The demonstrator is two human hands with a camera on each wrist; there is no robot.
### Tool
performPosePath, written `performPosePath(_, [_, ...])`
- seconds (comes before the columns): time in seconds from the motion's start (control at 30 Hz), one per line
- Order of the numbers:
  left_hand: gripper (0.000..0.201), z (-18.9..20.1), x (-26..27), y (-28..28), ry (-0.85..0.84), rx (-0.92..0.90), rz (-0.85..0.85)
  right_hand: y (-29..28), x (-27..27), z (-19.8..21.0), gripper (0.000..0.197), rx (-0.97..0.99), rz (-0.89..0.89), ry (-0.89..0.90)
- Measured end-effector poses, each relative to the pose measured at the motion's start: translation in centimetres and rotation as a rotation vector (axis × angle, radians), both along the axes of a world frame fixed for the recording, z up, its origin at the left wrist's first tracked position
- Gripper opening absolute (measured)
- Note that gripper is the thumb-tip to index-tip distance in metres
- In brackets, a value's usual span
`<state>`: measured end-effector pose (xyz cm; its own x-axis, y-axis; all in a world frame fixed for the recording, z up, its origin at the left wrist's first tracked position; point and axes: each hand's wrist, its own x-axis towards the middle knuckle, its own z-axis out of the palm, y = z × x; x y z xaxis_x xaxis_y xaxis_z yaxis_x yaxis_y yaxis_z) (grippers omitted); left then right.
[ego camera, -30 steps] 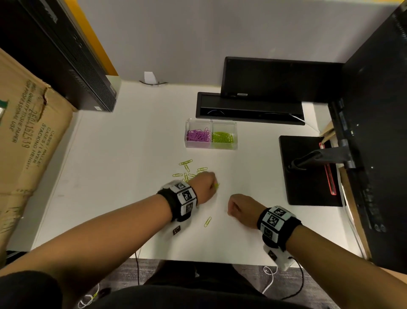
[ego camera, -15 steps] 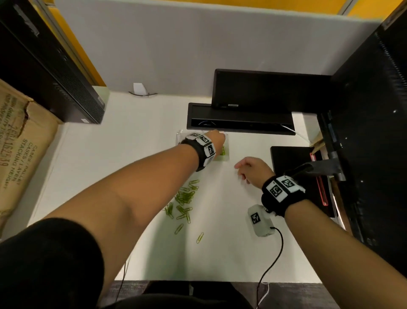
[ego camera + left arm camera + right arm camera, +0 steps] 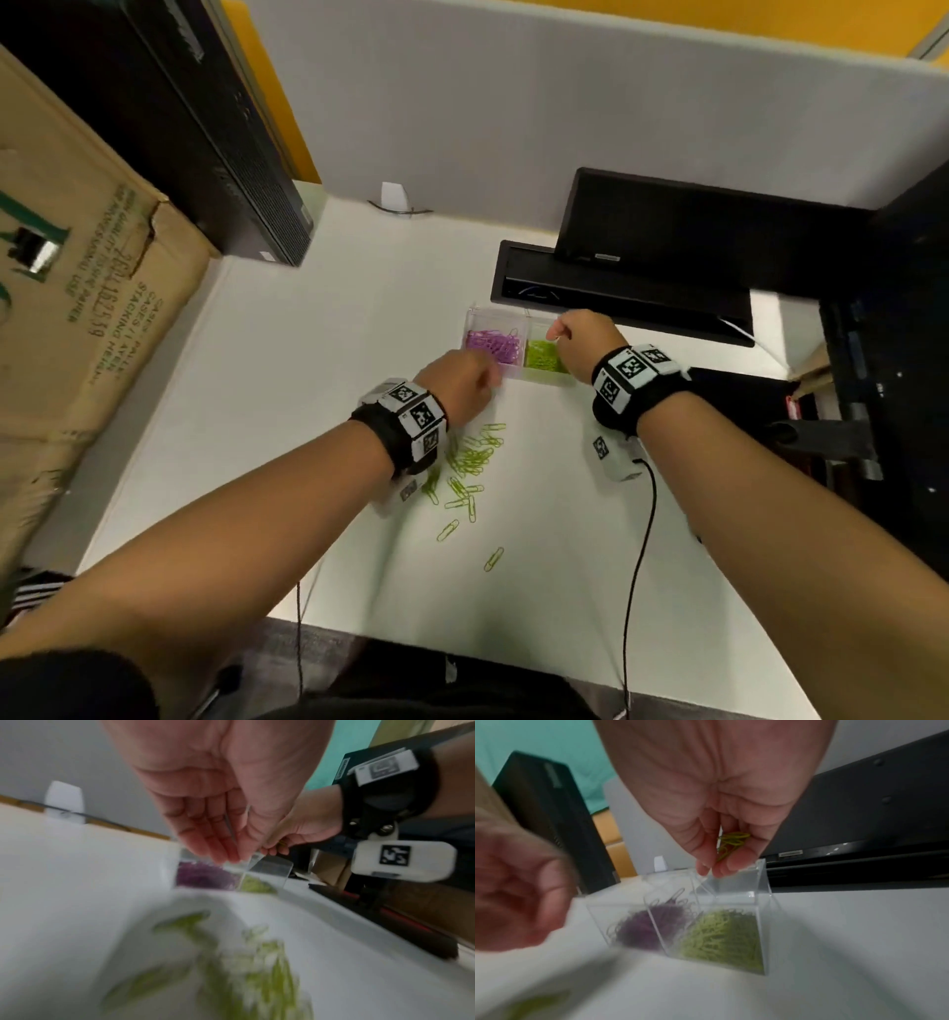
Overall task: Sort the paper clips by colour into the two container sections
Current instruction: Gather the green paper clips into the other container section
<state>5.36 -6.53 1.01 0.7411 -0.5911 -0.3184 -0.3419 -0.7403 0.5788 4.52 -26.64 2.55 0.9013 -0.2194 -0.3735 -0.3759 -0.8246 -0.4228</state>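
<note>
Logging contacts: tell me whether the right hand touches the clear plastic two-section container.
Cannot tell. In the right wrist view the right hand, pinching green paper clips, overlaps the clear plastic two-section container rim; no gap or contact shows plainly.

My forearms are bare. Each wrist carries a black strap (image 3: pixel 390 442) ringed with white blocks printed with black square-pattern markers. On my left wrist (image 3: pixel 411 416) three markers show; on my right wrist (image 3: pixel 629 377) three more. Below each strap hangs a white rounded camera pod (image 3: pixel 403 860) with its own black marker, fixed by a white bracket with two screws (image 3: pixel 385 828). A thin black cable (image 3: pixel 637 565) runs from the right pod toward six o'clock. A black sleeve (image 3: pixel 61 688) covers my left upper arm.
</note>
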Motion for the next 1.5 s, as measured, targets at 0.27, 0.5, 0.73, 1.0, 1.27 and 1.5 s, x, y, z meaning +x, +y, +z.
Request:
performPosePath(0.27, [0.086,-4.3,-3.4,6.2,0.048,0.186,-0.013,1.8,-0.7,-1.4,0.031,-0.151,0.161,0.014])
performPosePath(0.5, [0.098,-5.4,-4.0,5.9,0.002,0.182,-0.149,7.6,-6.7,-3.3,0.042,0.059,0.256,0.033])
performPosePath(0.73, [0.080,-5.4,-4.6,5.9,-0.064,0.174,-0.199,10.1,-9.1,-6.7,0.075,-0.032,0.340,0.048])
performPosePath(1.0, [0.049,-5.7,-4.5,5.6,-0.135,0.201,-0.233,10.4,-9.9,-7.3,0.030,-0.025,0.361,0.013])
performPosePath(1.27, [0.028,-5.7,-4.1,5.4,-0.174,0.223,-0.258,10.1,-10.0,-7.7,0.021,-0.082,0.335,0.020])
performPosePath(1.5, [0.031,-6.4,-4.2,5.3,-0.191,0.225,-0.287,6.5,-9.3,-4.4,0.013,0.137,0.112,-0.040])
